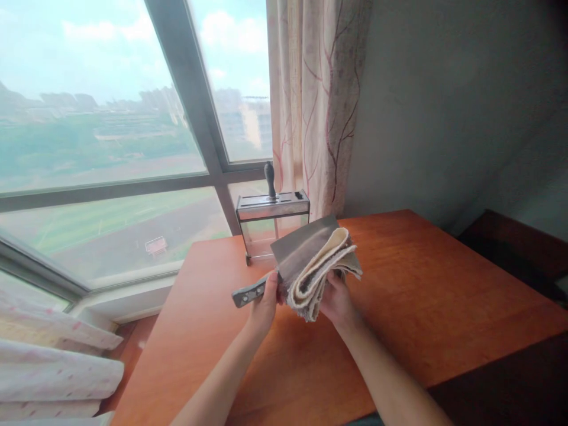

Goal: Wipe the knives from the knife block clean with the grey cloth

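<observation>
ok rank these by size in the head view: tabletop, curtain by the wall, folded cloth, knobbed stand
Tabletop
Curtain by the wall
Folded cloth and knobbed stand: look too alike to rank

Glossy orange-brown wooden table (412,284) by daylit grey-framed windows (110,106)
Beyond the table, a pale branch-patterned fabric curtain (328,100); right of that, a plain grey wall (444,106).

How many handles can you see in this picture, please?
2. One is the knife handle in the left hand; the other is the black handle standing upright on top of the rack. Others may be hidden behind the cloth.
</observation>
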### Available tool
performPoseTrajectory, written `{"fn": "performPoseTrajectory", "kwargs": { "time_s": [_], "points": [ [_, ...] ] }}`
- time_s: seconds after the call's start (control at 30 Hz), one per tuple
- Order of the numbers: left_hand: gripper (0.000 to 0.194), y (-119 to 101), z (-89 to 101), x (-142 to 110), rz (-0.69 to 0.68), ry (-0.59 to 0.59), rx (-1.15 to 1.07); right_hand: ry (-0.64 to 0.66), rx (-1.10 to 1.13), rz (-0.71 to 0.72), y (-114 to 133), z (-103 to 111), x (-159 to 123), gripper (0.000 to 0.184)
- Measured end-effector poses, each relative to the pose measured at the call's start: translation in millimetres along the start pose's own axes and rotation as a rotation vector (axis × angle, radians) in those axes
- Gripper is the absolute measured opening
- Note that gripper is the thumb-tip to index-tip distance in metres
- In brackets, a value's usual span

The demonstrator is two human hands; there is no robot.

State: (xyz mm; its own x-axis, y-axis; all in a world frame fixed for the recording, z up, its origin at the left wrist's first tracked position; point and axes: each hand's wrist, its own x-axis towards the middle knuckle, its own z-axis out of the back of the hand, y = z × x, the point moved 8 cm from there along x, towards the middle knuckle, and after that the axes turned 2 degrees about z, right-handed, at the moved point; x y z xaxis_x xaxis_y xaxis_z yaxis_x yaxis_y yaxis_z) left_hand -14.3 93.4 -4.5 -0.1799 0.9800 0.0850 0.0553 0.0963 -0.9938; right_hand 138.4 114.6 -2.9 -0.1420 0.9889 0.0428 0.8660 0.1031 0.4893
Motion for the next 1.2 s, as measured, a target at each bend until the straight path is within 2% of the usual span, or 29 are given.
{"fn": "performPoseTrajectory", "kwargs": {
  "time_s": [0.07,0.17,0.27,0.33,0.43,0.57,0.73,0.93,1.03,1.2],
  "points": [
    [0.048,3,3.9,1,0.044,-0.011,-0.030,0.018,0.000,-0.054,-4,-2,0,0.032],
    [0.048,-5,-0.5,1,0.012,0.064,0.026,0.005,-0.024,-0.118,-12,-3,4,0.029],
    [0.046,-14,-10.5,-2,-0.013,0.188,0.087,-0.076,-0.046,-0.068,-12,3,11,0.029],
    [0.044,-17,-13.0,-2,0.001,0.228,0.083,-0.124,-0.061,-0.022,-9,6,13,0.030],
    [0.044,-19,-8.3,0,0.018,0.188,0.015,-0.153,-0.071,0.026,-6,10,16,0.032],
    [0.034,-18,4.0,7,0.050,0.080,-0.192,-0.169,-0.059,0.089,3,12,18,0.034],
    [0.037,-22,19.6,14,0.053,-0.018,-0.406,-0.212,-0.065,0.162,19,17,19,0.036],
    [0.030,-14,11.9,12,0.121,-0.017,-0.437,-0.180,-0.023,0.264,37,15,17,0.038],
    [0.028,-10,2.5,8,0.137,-0.014,-0.443,-0.139,-0.007,0.238,31,7,15,0.038],
    [0.030,-5,-5.3,3,0.167,-0.039,-0.401,0.006,-0.107,0.088,2,-19,5,0.039]
  ]
}}
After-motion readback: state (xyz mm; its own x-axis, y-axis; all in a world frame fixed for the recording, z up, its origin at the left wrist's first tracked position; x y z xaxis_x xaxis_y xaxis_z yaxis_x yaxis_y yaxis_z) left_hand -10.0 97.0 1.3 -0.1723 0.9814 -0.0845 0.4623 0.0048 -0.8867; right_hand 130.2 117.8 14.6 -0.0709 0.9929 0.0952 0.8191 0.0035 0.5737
